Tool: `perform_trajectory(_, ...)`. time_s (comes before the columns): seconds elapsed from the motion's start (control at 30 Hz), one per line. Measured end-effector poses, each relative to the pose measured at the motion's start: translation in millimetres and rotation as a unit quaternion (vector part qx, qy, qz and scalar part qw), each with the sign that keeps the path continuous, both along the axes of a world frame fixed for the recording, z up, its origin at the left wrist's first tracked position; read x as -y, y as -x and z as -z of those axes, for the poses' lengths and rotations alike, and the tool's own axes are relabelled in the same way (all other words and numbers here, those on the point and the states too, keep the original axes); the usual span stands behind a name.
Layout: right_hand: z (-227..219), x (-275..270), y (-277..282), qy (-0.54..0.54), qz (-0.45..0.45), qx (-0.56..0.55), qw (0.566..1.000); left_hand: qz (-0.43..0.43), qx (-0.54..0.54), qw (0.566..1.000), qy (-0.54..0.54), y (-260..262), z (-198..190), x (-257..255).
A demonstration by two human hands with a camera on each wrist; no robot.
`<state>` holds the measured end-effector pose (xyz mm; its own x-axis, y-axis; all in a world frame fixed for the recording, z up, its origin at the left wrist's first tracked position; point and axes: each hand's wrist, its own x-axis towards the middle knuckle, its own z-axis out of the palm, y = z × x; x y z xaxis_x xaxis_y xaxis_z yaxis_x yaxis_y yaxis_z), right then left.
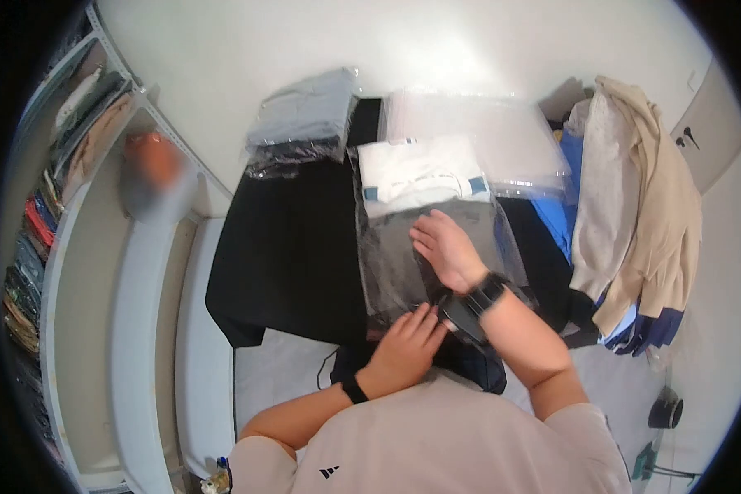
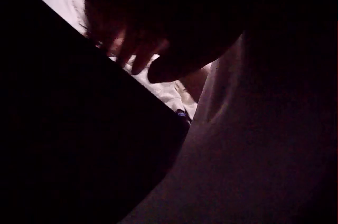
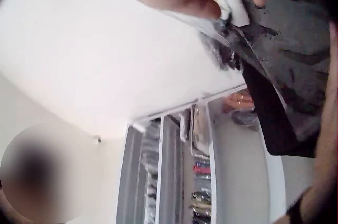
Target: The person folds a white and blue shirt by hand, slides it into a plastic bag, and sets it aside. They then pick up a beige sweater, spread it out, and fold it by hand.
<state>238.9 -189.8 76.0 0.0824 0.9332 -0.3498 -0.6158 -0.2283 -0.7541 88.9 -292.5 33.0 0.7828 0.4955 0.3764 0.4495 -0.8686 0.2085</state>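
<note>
The right hand [image 1: 440, 247] lies flat, fingers straight, pressing on a clear plastic bag [image 1: 395, 272] that holds a folded grey garment [image 1: 469, 218]; the bag rests on a black cloth [image 1: 288, 247] spread over the desk [image 1: 280, 370], directly in front of the person; the left hand [image 1: 405, 350] lies with straight fingers on the near end of the bag, its grip apart and clamped on nothing; just beyond the bag sits a folded white garment [image 1: 420, 174]; further back lie empty clear bags [image 1: 502, 132] and a bagged grey stack [image 1: 305, 111]; a heap of beige clothes [image 1: 642, 214] sits to the right; shelves [image 1: 49, 206] of folded clothing stand on the left.
</note>
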Motion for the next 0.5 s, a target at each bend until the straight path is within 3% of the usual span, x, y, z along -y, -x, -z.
perform_trajectory(0.07,-14.6,56.0,-19.4,-0.062,-0.183,0.116,0.974,0.059,0.015,0.998,0.014,22.8,-2.1,2.2)
perform_trajectory(0.13,-55.7,97.5,-47.7,-0.138,-0.402,0.232,0.875,0.236,0.079,0.968,0.03,52.6,-5.1,-3.3)
perform_trajectory(0.17,-70.0,106.5,-69.1,-0.155,-0.479,0.226,0.834,0.197,0.096,0.975,0.045,68.9,-6.6,-4.8)
perform_trajectory(0.2,-90.0,112.1,-87.1,-0.084,-0.48,0.215,0.846,0.159,0.11,0.979,0.06,84.1,-10.5,-6.9)
perform_trajectory(0.27,-96.6,110.4,-114.9,-0.117,-0.306,0.29,0.899,-0.009,0.184,0.983,0.022,102.5,-39.4,-29.3)
perform_trajectory(0.3,-92.0,100.4,-124.0,-0.117,-0.188,0.277,0.935,-0.102,0.22,0.966,0.091,103.5,-49.8,-45.4)
perform_trajectory(0.33,-86.3,81.9,-134.7,-0.09,-0.131,0.261,0.952,-0.193,0.253,0.935,0.157,101.7,-59.2,-65.0)
perform_trajectory(0.4,-70.8,37.9,-150.2,-0.058,-0.11,0.29,0.949,-0.211,0.337,0.846,0.355,95.9,-62.5,-115.6)
perform_trajectory(0.43,-53.4,14.0,-159.7,-0.039,-0.094,0.279,0.955,-0.207,0.338,0.85,0.348,90.5,-63.3,-137.2)
perform_trajectory(0.5,-11.4,-30.2,-171.9,0.026,-0.044,0.303,0.952,-0.247,0.372,0.631,0.635,82.6,-64.9,-175.2)
